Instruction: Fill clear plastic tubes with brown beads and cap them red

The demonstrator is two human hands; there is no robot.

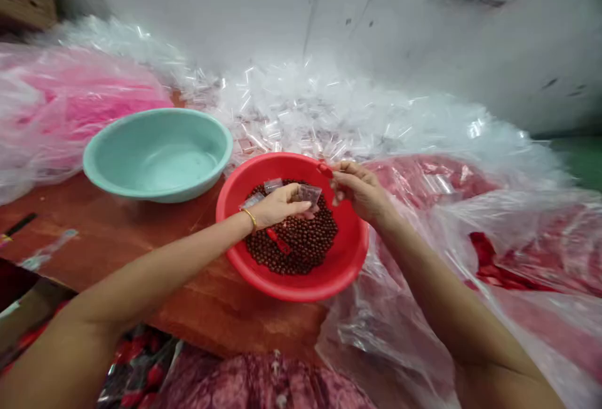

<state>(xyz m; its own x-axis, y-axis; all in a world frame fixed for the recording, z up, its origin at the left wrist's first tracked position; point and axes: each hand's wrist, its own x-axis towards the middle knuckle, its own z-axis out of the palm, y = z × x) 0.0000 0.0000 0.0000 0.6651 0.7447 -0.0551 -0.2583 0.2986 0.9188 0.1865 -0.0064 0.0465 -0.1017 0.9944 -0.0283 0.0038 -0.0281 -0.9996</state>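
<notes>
A red basin (350,261) holds many small dark brown beads (305,239). Over the beads, my left hand (282,204), with a gold bracelet at the wrist, is closed around a small clear plastic container (309,194). My right hand (358,189) is at the basin's right rim, thumb and fingers pinching a small red plastic piece (324,169). Another red plastic piece (279,241) lies on the beads below my left hand. More clear containers (273,185) rest among the beads behind that hand.
An empty turquoise basin (155,152) stands to the left on the reddish-brown table (188,283). Clear plastic containers (329,108) are heaped along the wall. Plastic bags of pink pieces (79,95) lie left, and bags of red pieces (517,258) lie right.
</notes>
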